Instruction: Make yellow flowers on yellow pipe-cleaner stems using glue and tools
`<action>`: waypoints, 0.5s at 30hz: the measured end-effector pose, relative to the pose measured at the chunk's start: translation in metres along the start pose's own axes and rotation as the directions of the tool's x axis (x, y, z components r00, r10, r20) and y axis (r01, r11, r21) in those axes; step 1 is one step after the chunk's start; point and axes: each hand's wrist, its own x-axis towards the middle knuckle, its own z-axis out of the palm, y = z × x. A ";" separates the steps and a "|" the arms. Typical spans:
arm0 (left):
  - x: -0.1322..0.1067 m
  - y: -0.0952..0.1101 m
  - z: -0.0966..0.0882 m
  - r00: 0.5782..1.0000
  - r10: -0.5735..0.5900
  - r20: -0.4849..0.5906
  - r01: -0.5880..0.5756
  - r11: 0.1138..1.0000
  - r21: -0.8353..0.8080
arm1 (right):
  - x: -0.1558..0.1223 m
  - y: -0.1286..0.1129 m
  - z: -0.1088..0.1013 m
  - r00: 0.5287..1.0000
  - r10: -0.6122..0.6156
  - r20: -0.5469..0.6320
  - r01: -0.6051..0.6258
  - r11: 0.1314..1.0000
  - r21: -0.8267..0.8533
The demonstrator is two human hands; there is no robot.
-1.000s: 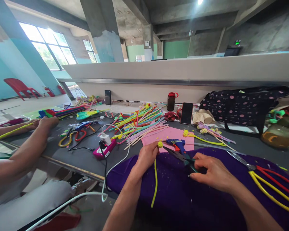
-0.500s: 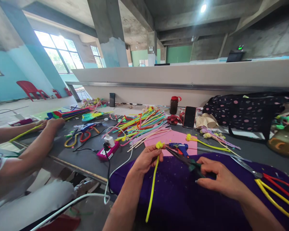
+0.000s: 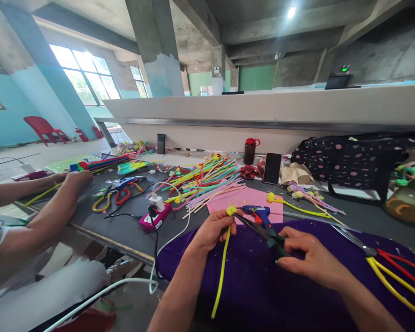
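Observation:
My left hand (image 3: 217, 229) pinches a yellow pipe cleaner flower (image 3: 231, 210) just below its fluffy head. The long yellow stem (image 3: 222, 276) hangs down from my fingers over the purple cloth (image 3: 256, 286). In my right hand (image 3: 306, 253) are dark-handled scissors (image 3: 278, 243), with my fingers in the grips. Their blades point left and reach the flower head's right edge. Small yellow bits lie around the head. Behind the blades, a blue glue gun (image 3: 259, 213) rests on a pink sheet (image 3: 221, 198).
Many coloured pipe cleaners (image 3: 207, 180) lie mid-table. A magenta power strip (image 3: 155, 216) with cables stands to the left. Larger scissors (image 3: 373, 253) with red and yellow handles lie at right. A phone (image 3: 272, 168) leans near a bottle (image 3: 251, 151). A co-worker's arms (image 3: 51, 207) are at far left.
Both hands have shifted slightly, the flower a little right and the scissors a little left and lower. More yellow bits show above the flower head. The co-worker's yellow stem has moved.

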 end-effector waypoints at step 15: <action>0.006 -0.005 0.002 0.970 0.129 -0.208 -0.104 0.986 0.130 | 0.003 -0.001 -0.001 0.999 -0.004 0.042 -0.001 0.995 0.104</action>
